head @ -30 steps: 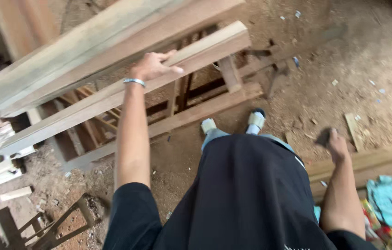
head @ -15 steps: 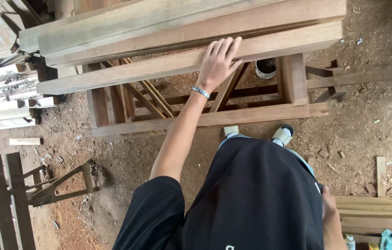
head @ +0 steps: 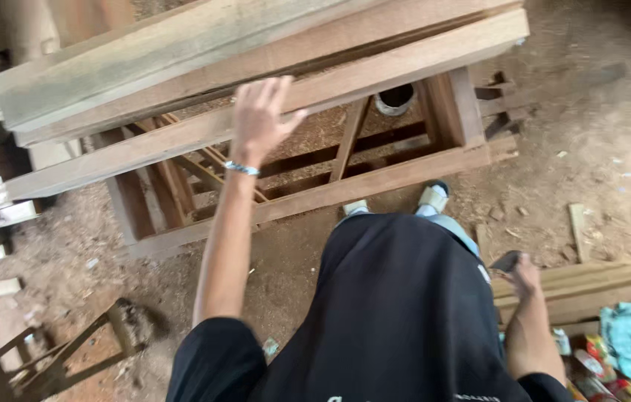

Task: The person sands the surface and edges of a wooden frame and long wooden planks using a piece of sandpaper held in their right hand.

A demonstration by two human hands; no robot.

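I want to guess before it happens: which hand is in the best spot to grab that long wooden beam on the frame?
Probably the left hand. It is spread open right over the long wooden beam, arm stretched out. The right hand hangs low beside the hip, apparently holding a small dark object, far from the beam.

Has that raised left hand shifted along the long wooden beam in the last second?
Yes. The left hand slid from the long beam's right end toward its middle.
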